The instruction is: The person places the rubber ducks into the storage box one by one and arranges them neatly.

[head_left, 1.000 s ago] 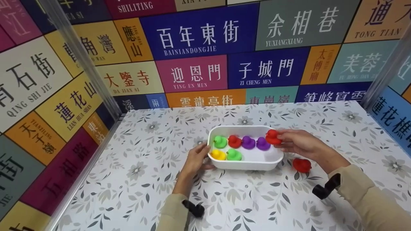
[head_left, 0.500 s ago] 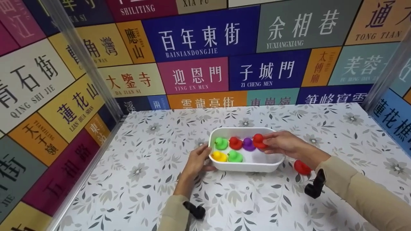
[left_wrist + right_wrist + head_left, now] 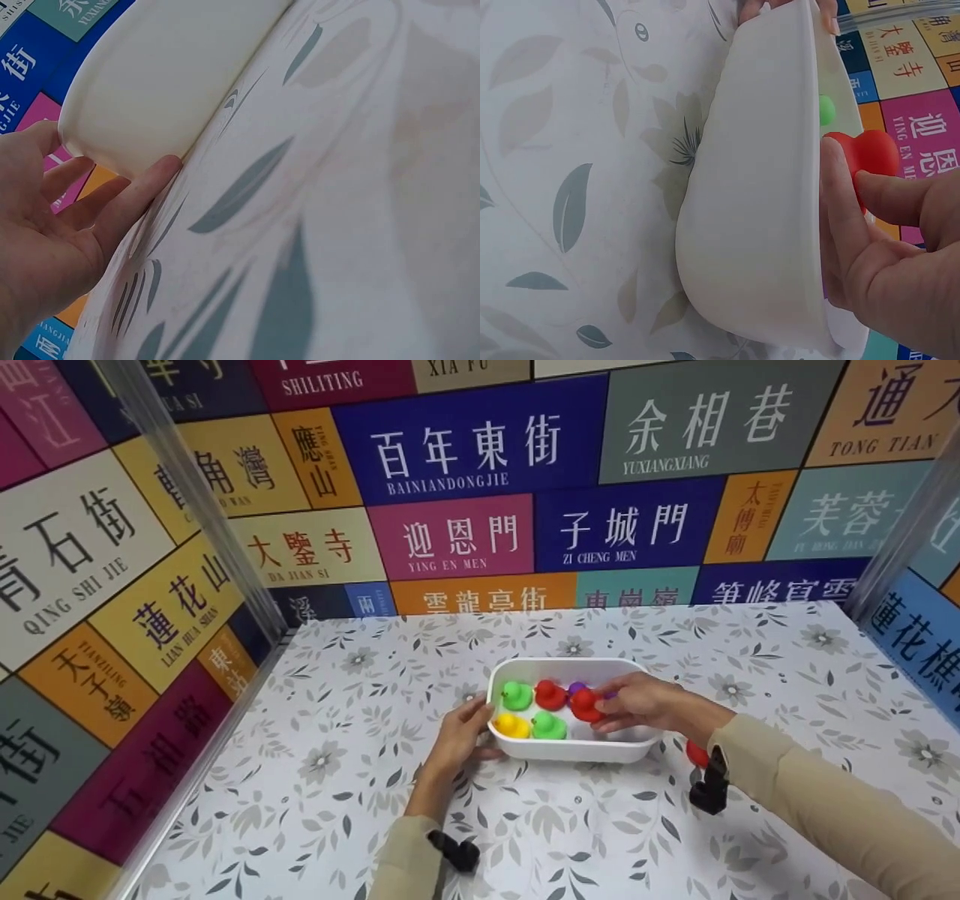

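In the head view, my right hand [image 3: 637, 703] pinches a red rubber duck [image 3: 583, 705] between thumb and fingers, inside the white plastic tub [image 3: 577, 750]. The right wrist view shows that red duck just past the tub's rim. My left hand [image 3: 459, 735] holds the tub's left end, thumb low at the front corner and fingers along the end wall. In the tub sit a green duck [image 3: 517, 695], another red duck [image 3: 550, 695], a yellow duck [image 3: 511, 726] and a second green duck [image 3: 549, 725]. A purple duck [image 3: 577, 690] is mostly hidden behind the held one.
One more red duck [image 3: 697, 753] lies on the table right of the tub, partly covered by the right wrist's black camera mount [image 3: 710, 787]. Panels of coloured signs [image 3: 469, 442] wall in the flower-patterned table [image 3: 315, 825].
My right hand has carried the red duck leftward from the tub's right end, then down and nearer, in front of the purple ducks. The left hand stays at the tub's end.
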Tool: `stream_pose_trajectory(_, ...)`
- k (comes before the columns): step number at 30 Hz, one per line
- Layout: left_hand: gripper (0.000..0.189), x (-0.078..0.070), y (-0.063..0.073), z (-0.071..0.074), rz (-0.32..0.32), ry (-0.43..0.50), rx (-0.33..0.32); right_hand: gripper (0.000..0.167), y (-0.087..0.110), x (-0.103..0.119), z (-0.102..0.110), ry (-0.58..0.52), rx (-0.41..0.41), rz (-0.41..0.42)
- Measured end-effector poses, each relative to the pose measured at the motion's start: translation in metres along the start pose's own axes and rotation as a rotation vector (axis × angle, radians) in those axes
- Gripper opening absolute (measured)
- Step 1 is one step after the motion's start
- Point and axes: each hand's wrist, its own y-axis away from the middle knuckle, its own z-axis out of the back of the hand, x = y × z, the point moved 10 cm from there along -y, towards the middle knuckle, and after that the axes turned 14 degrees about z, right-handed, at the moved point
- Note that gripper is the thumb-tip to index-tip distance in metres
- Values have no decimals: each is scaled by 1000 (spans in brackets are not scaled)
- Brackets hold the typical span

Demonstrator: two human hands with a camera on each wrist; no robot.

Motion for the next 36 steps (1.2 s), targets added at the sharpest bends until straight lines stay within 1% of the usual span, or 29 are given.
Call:
stream_pose_trajectory(6,50,0,-1,1,10,-8,-8,56,-4,-9,-7,-13,-10,-46)
stream_pose_trajectory(9,50,0,-1,1,5,-2,-7,49,-6,-15,-8,22,-27,-69)
stream_pose_trajectory(12,51,0,-1,1,2,5,-7,43,-6,-19,-8,79,-37,-77)
stream_pose_trajectory(15,52,2,-1,1,2,8,-6,37,-8,-22,-6,128,-65,-90)
stream_pose_trajectory(19,51,1,-2,0,-18,15,17,29,-9,-24,-6,113,-105,-100)
stream_pose_trajectory(21,50,1,-2,-1,-24,23,28,24,-9,-24,-6,96,-112,-107)
stream_pose_trajectory(23,50,1,-2,-1,-25,20,23,23,-9,-24,-5,102,-118,-112)
stream_pose_trajectory(27,51,0,-2,1,-21,11,8,24,-10,-25,-2,164,-121,-128)
stream_pose_trajectory(30,52,0,-2,1,-18,3,-3,30,-12,-24,-2,240,-118,-121)
stream_pose_trajectory(32,52,0,-2,2,-14,-5,-8,33,-13,-23,-3,271,-112,-118)
stream_pose_trajectory(34,52,0,-1,2,-11,-13,-11,32,-12,-21,-3,282,-100,-127)
stream_pose_trajectory(36,51,0,-1,2,-13,-19,-10,26,-10,-17,-2,276,-86,-143)
